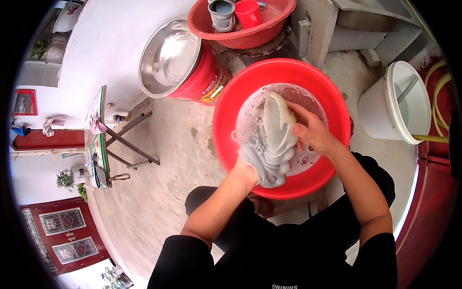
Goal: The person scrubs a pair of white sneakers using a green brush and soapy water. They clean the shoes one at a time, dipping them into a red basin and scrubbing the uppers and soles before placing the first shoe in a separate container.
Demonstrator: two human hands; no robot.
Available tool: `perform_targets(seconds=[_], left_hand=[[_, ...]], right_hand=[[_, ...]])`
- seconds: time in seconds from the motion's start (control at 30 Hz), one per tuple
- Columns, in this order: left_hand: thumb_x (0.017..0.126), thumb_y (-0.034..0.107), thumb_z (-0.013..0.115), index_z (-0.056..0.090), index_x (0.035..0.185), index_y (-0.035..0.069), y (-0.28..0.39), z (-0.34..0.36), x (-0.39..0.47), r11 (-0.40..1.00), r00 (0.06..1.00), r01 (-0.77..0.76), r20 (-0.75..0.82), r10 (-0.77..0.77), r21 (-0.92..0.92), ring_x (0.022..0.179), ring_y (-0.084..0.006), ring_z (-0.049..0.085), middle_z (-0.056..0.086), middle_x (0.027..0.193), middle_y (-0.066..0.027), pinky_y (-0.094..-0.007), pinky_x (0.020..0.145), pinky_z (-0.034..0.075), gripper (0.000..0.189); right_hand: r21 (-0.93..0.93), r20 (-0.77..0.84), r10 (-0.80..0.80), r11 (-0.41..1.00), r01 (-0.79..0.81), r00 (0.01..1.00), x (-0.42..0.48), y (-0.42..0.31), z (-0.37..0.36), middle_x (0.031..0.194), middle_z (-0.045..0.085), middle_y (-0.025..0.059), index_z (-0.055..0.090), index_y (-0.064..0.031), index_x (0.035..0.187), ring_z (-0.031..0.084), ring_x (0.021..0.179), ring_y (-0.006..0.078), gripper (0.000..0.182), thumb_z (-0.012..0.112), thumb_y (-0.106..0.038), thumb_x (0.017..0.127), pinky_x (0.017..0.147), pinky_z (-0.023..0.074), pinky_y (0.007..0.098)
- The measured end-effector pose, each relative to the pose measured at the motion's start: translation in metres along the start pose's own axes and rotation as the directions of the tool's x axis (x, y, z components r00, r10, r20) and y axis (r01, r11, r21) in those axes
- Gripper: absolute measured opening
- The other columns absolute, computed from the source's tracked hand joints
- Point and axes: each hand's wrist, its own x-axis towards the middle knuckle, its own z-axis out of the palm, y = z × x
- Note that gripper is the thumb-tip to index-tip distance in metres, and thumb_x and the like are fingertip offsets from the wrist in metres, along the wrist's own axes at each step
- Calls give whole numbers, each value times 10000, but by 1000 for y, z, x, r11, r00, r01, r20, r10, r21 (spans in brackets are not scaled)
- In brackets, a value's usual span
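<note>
A wet grey knit sneaker [276, 126] with a chunky sole is held above the red plastic basin [231, 90], toe pointing away from me. My left hand [249, 171] is pushed into the shoe's ankle opening, so its fingers are hidden. A lace loop sticks out on the left of the shoe. Along the sole's right side, my right hand [314, 132] holds the shoe, with the thumb showing and some fingers partly behind it. Below lies cloudy, soapy water [306, 162] with bubbles, partly covered by the shoe and my hands.
Beyond stands a reddish tub [202, 30] holding another grey shoe [222, 16] and a red mug [248, 14]. A steel bowl [169, 57] rests on a red bucket [198, 79] at left. A white bucket [375, 104] stands right. A folding table [103, 144] is farther left.
</note>
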Motion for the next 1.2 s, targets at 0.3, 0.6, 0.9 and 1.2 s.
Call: perform_targets(seconds=[0.3, 0.6, 0.9, 1.2], left_hand=[[932, 387, 344, 504, 1221, 42, -3, -7, -8, 980, 968, 140, 230, -105, -140, 830, -363, 597, 577, 1101, -194, -387, 562, 473, 478], [886, 269, 461, 460, 1255, -2, -2, 21, -25, 990, 993, -113, 53, 109, 79, 948, -346, 576, 557, 1156, -184, -434, 763, 502, 458], [780, 85, 578, 459, 1229, -34, 0, 26, -51, 872, 910, -405, 30, 413, 276, 1066, -221, 549, 571, 1144, -125, -365, 912, 431, 480], [874, 291, 615, 504, 1202, 30, 35, 8, -56, 728, 757, -532, -143, 638, 432, 982, -232, 610, 622, 1088, -106, -388, 874, 490, 433]], right_hand=[[-61, 40, -93, 994, 95, 995, -2, -3, 14, 1207, 496, 95, 273, 11, 1393, 513, 1021, 148, 1015, 702, -587, 693, 801, 437, 241], [52, -52, -161, 985, 164, 986, 2, 1, 13, 1197, 514, 91, 344, 8, 1351, 494, 1102, 167, 901, 641, -590, 746, 952, 377, 291], [-136, -198, -114, 987, 88, 973, 16, -2, 17, 1076, 560, 95, 447, -4, 1274, 545, 923, 137, 717, 547, -561, 833, 763, 450, 270], [-753, -302, -198, 649, -106, 933, 45, 10, 9, 1148, 496, 251, 399, -9, 1275, 613, 824, 263, 644, 446, -529, 896, 664, 514, 359]])
